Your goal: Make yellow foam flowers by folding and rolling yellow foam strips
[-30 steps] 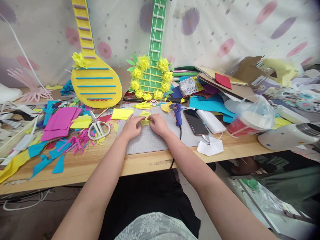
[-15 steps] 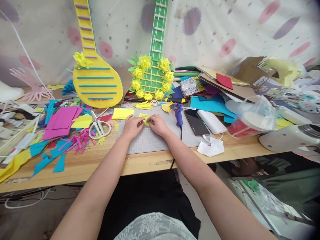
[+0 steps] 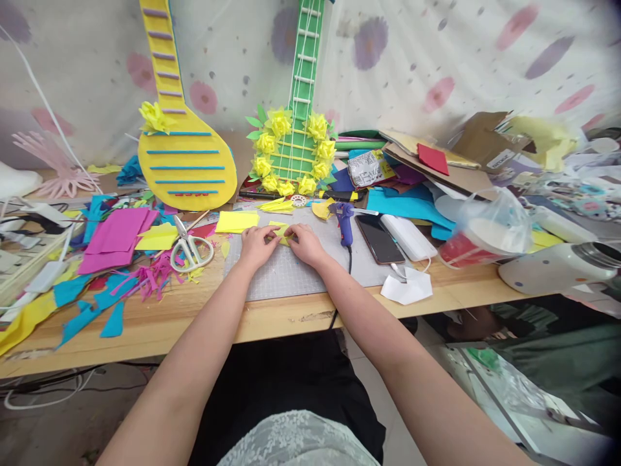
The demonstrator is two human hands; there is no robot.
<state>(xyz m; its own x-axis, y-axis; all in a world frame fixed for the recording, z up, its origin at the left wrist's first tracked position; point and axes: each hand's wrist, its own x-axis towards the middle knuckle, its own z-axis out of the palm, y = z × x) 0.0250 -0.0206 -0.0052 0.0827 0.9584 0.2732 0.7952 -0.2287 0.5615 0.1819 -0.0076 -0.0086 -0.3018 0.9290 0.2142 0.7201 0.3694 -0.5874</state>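
A small piece of yellow paper (image 3: 280, 232) is pinched between my two hands over the grey cutting mat (image 3: 276, 281). My left hand (image 3: 257, 246) grips its left side with thumb and fingertips. On the other side, my right hand (image 3: 305, 243) has its fingers closed on the paper's right part. The fingers cover much of the piece. A stack of yellow paper (image 3: 237, 221) lies just beyond my left hand. To the right of my right hand rests a purple glue gun (image 3: 344, 223). White-handled scissors (image 3: 191, 251) lie left of the mat.
A yellow paper-craft instrument (image 3: 189, 165) and a green one (image 3: 295, 158) ringed with yellow flowers lean at the back. Coloured scraps (image 3: 114, 294) spread leftward. A phone (image 3: 379, 239), power bank (image 3: 408, 236), lidded cup (image 3: 485, 236) and white bottle (image 3: 557, 266) stand or lie rightward.
The whole view has shifted slightly. Both hands stay at the yellow paper in nearly the same place, with the fingers moved only a little.
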